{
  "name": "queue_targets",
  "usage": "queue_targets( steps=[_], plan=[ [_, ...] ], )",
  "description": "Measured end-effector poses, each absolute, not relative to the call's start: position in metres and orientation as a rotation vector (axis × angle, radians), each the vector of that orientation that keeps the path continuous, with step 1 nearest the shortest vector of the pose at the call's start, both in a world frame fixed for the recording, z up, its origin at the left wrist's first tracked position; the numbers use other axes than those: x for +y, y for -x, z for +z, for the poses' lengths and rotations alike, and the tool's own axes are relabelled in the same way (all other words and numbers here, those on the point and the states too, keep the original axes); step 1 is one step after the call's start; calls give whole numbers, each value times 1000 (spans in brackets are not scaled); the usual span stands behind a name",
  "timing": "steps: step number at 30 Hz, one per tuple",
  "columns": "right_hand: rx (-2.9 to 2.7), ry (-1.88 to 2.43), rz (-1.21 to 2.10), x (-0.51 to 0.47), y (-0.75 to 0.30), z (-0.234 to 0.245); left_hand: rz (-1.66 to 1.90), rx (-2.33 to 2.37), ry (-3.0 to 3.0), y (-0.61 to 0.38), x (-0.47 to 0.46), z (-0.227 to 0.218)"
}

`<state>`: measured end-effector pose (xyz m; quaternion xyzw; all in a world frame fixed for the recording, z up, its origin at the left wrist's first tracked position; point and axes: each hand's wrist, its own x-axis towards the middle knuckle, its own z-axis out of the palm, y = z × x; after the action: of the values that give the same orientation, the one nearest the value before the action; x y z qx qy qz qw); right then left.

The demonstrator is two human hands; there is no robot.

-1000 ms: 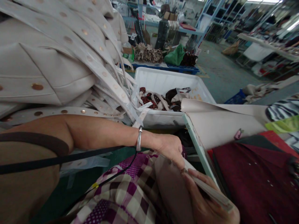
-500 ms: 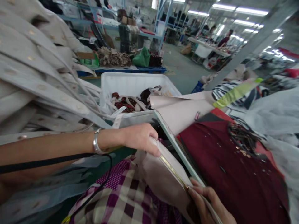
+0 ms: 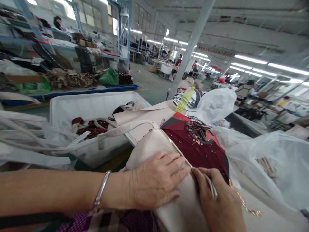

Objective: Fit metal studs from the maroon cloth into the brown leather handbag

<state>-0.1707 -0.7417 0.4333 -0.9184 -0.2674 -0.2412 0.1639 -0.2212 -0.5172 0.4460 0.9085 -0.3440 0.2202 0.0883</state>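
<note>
While the left hand lies flat on the bag, fingers spread and pressing its beige side, the right hand is closed on the bag's top edge, thumb and fingers pinched on the gold zip line. The bag rests in front of the person, partly on the lap. A bangle sits on the left wrist. The bag's strap loops up and to the left, over the rim of the bin. The bin stands just beyond the bag to the left and holds dark red and brown pieces. A maroon cloth lies just right of the bag, touching its edge, with a chain on it. Clear plastic lies right of the bag, beyond the cloth. A beige panel lies behind the bag.
</note>
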Motion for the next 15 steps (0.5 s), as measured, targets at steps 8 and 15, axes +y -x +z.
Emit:
queue_targets(
  steps=[8,15],
  plan=[
    [-574,2673,-509,-753,131,368,384,-1036,-2743,157,-545,377],
    [-596,2555,-371,-847,151,369,301,-1009,-2718,154,-549,368]
  ],
)
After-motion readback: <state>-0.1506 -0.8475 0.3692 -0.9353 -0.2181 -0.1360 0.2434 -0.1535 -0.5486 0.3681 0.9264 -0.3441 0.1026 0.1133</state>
